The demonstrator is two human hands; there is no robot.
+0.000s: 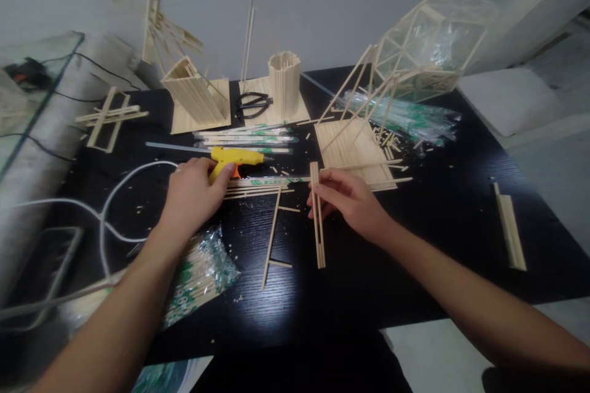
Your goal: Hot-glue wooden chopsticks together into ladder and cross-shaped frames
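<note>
My left hand (196,187) is closed round the handle of a yellow glue gun (237,156), whose nozzle points right. An orange trigger shows below its body. Between the fingers of my right hand (345,199) is a narrow piece made of joined wooden sticks (318,227), held roughly upright in the view. To its left lies a thin stick frame (273,233) with two short side pieces. Loose sticks (258,190) and a wrapped pack lie between my hands.
Behind stand stick cups (284,83) on wooden bases, black scissors (253,105) and a stick-and-film structure (428,43). Wrapped sticks (198,276) lie near my left forearm, beside a white cable (104,215). A flat stick piece (511,230) lies far right.
</note>
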